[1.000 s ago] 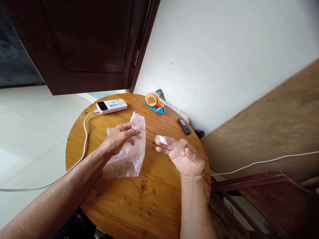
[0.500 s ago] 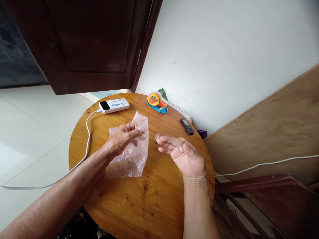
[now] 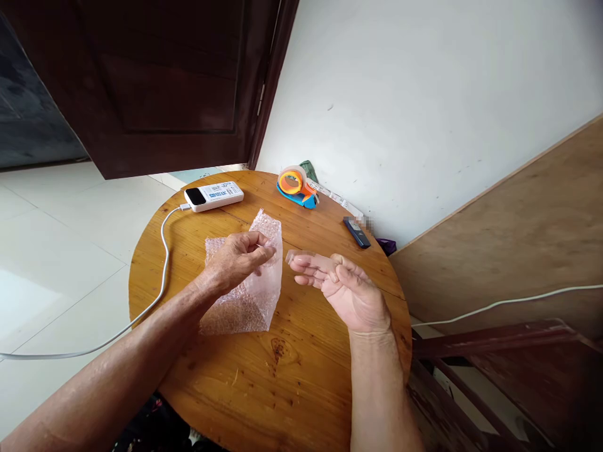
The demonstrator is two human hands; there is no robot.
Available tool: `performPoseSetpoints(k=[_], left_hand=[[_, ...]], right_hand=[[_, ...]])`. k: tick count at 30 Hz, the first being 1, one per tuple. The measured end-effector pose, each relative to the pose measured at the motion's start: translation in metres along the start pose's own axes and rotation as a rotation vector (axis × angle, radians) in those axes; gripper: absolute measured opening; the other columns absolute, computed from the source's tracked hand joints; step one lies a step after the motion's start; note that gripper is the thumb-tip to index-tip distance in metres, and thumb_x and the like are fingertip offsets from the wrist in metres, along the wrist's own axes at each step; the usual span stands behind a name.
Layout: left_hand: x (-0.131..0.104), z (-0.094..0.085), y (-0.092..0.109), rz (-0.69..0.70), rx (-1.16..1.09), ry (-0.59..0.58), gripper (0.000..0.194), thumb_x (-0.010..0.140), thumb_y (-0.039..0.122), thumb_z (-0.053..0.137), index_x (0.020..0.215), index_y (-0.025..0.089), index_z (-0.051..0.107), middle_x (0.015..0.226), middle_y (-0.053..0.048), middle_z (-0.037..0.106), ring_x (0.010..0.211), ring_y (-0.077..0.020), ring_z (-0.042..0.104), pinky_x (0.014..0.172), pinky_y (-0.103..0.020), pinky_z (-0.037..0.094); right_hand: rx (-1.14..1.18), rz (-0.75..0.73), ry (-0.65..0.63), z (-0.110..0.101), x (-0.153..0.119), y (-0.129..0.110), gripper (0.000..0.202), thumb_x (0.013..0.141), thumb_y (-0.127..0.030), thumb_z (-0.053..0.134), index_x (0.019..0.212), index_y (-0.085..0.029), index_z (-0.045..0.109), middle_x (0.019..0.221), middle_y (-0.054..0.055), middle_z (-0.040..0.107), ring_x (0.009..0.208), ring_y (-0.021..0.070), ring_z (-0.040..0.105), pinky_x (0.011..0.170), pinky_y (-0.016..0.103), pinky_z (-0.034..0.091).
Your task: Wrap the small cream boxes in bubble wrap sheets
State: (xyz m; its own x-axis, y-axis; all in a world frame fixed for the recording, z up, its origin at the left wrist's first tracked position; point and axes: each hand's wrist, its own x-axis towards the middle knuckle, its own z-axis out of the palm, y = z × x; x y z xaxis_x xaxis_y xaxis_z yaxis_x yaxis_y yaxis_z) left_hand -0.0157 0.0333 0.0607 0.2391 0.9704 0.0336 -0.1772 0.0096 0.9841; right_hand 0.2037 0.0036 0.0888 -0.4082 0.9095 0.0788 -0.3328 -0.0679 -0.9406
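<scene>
A: Where is your left hand (image 3: 238, 260) right now?

B: It rests on the bubble wrap (image 3: 245, 282), which lies on the round wooden tabletop (image 3: 292, 370). Your fingers are curled, and thumb and fingertips pinch the upper right edge of the wrap, so that hand is closed on it.

A: And your right hand (image 3: 346, 289)?

B: It hovers just beside the wrap, to its right, above the wood. The fingers are stretched out toward the wrap's edge, and a short strip of clear tape (image 3: 294, 256) sticks to the fingertips. The thumb lies across the fingers; the hand is not clenched on anything, the strip simply clings to it.

A: How close is the strip to the wrap?

B: Very near the upper right edge, close to where your left fingers pinch. You cannot tell whether it touches yet.

A: What else is on the tabletop?

B: At the far edge, an orange and blue tape dispenser (image 3: 296, 187) sits near the white wall (image 3: 424, 94). To its left lies a white power bank (image 3: 214, 196) with a white cable (image 3: 160, 263) running off the left rim toward the tiled floor (image 3: 61, 251). To the right of the dispenser, a small dark device (image 3: 357, 232) lies by the rim. A dark wooden door (image 3: 164, 81) stands behind.
</scene>
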Motion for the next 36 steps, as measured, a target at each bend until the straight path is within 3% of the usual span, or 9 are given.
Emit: performPoseSetpoints(k=[17, 36], left_hand=[[-0.0027, 0.0049, 0.0004, 0.015, 0.108, 0.043, 0.02, 0.074, 0.035, 0.069, 0.075, 0.016, 0.065, 0.061, 0.002, 0.058, 0.05, -0.0086, 0.051, 0.048, -0.021, 0.045], [-0.0051, 0.0057, -0.0006, 0.106, 0.279, 0.044, 0.018, 0.078, 0.03, 0.062, 0.085, 0.016, 0.069, 0.07, -0.001, 0.064, 0.059, -0.0116, 0.053, 0.055, -0.023, 0.044]], right_hand=[[-0.011, 0.039, 0.055, 0.0016, 0.0025, 0.0051, 0.022, 0.083, -0.039, 0.071, 0.073, -0.025, 0.059, 0.114, 0.008, 0.074, 0.116, 0.0289, 0.065, 0.097, 0.053, 0.048], [-0.022, 0.047, 0.049, 0.0029, 0.0033, 0.0056, 0.02, 0.083, -0.042, 0.071, 0.075, -0.025, 0.062, 0.112, 0.005, 0.075, 0.116, 0.0282, 0.065, 0.1, 0.053, 0.047]])
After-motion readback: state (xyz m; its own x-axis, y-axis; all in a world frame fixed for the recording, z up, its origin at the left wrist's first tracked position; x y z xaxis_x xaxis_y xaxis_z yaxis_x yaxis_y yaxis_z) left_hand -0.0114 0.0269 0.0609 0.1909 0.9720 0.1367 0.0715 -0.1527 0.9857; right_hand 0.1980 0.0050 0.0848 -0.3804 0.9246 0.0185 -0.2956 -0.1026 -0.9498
